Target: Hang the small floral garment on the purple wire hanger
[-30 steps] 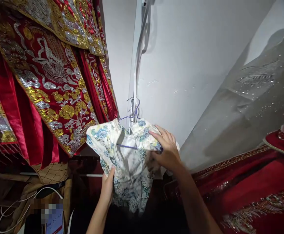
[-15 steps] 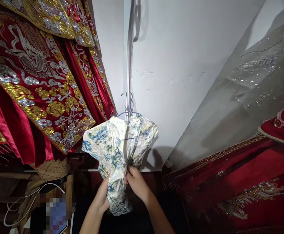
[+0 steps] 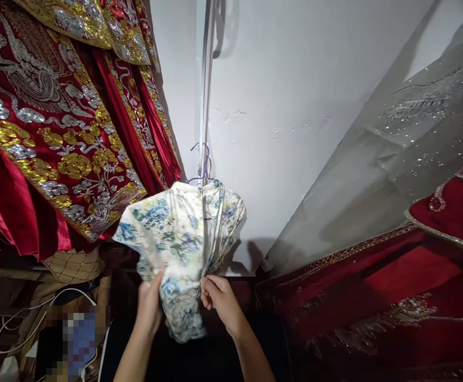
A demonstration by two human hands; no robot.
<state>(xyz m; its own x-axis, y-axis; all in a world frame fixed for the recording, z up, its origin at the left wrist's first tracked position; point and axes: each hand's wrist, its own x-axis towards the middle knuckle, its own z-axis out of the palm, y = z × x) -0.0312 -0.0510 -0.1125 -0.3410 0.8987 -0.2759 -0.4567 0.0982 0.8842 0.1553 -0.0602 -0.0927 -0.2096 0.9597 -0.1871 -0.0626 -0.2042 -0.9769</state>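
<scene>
From my head, the one camera looks forward and down at close range, with my bare left hand (image 3: 148, 303) and right hand (image 3: 220, 300) low in view, a short-sleeved white cloth garment with blue flowers (image 3: 175, 233) above them, a flat white wall (image 3: 279, 79) beyond.

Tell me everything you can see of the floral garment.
The floral garment is pale, soft-looking cloth printed with blue, green and yellow flowers. It has short sleeves, an opening down from the neck, and a gathered-looking, narrower lower part. It hangs on a purple hanger before the wall. The left hand, blurred, touches one side; the right hand seems to pinch the opening's edge.
</scene>
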